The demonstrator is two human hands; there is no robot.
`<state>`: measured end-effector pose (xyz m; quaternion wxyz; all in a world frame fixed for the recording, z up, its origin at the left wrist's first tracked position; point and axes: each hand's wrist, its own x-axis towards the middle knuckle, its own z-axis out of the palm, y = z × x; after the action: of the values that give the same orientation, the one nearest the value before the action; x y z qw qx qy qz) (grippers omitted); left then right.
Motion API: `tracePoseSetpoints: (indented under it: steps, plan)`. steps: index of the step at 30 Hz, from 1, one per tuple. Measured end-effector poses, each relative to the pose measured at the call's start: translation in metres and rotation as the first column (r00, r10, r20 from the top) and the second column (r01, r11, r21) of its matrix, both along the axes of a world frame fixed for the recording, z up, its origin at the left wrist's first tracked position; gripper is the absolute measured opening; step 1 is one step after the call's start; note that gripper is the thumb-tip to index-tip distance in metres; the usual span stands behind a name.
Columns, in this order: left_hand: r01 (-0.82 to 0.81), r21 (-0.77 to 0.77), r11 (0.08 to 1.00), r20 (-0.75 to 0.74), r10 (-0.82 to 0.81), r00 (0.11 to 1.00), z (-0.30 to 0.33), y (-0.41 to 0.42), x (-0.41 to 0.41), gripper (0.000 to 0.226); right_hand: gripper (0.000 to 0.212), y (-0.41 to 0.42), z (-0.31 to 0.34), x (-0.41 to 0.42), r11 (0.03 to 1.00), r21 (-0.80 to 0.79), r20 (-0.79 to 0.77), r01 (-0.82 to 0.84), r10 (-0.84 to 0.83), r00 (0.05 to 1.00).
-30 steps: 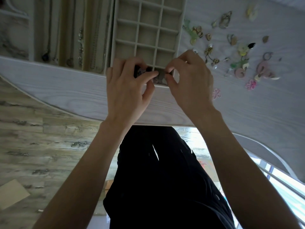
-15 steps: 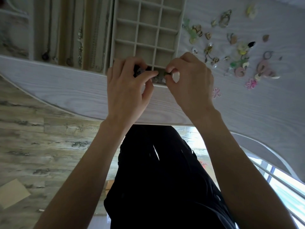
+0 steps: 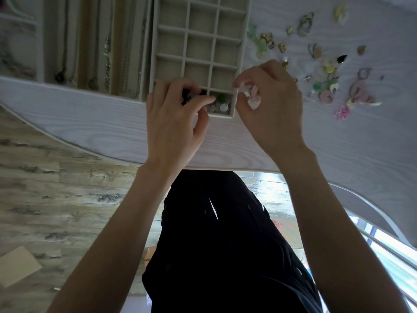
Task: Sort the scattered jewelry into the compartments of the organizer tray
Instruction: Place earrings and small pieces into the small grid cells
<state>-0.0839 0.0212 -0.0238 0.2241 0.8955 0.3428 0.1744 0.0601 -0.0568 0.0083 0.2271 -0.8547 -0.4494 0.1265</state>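
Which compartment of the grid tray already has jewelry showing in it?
The nearest right-hand compartment, between the left hand and right hand, shows a green piece and pale round pieces. The compartments farther back look bare.

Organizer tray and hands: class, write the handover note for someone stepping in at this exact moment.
Left hand: fingers curled at the organizer tray's near row, pinching a small dark piece.
Right hand: holds a pale pink earring just right of the tray's near corner.
Done: a few pieces, one green, lie in the near right compartment.
Left: most compartments look empty; the scattered jewelry on the table still needs sorting.
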Motion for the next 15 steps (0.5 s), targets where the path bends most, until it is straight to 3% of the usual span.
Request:
tracePoseSetpoints:
  steps: [6, 10, 15]
  plan:
    - [0.024, 0.028, 0.999, -0.04, -0.022, 0.999, 0.0011, 0.0001, -0.0001, 0.019, 0.005, 0.0045, -0.0091, -0.0061, 0.974, -0.063, 0.169, -0.219, 0.227, 0.959]
    - [0.036, 0.068, 0.997, -0.069, -0.031, 0.997, 0.0037, 0.0001, -0.0001, 0.019, 0.007, 0.0034, -0.0099, -0.0053, 0.97, -0.107, 0.275, -0.22, 0.241, 0.931]
    - [0.02, 0.057, 0.998, -0.059, -0.017, 0.998, 0.0021, 0.0012, 0.0, 0.019, 0.01, 0.0074, -0.0082, -0.0005, 0.949, -0.1, 0.221, -0.299, 0.314, 0.923]
